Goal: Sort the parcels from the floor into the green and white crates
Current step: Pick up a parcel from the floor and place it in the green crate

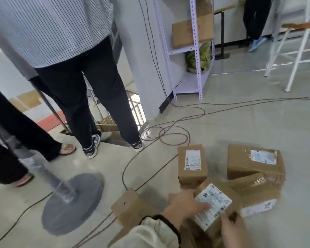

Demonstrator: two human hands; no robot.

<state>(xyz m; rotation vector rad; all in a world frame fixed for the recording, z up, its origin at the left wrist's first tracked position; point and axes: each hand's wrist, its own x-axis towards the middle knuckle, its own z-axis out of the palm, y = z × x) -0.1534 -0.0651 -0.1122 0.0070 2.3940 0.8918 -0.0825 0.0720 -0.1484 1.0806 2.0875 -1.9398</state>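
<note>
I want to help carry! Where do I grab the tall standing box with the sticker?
Come from above with both hands and clasp the tall parcel by its left and right side faces. It stands upright, and floor shows on both sides, so they are free.

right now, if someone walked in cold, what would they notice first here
Probably the cardboard parcels heaped on the floor at lower right, with the left hand resting on the white label of the nearest parcel and the blurred right hand at its near edge. Then the person in a striped shirt standing close at upper left, and cables looping across the floor between.
</note>
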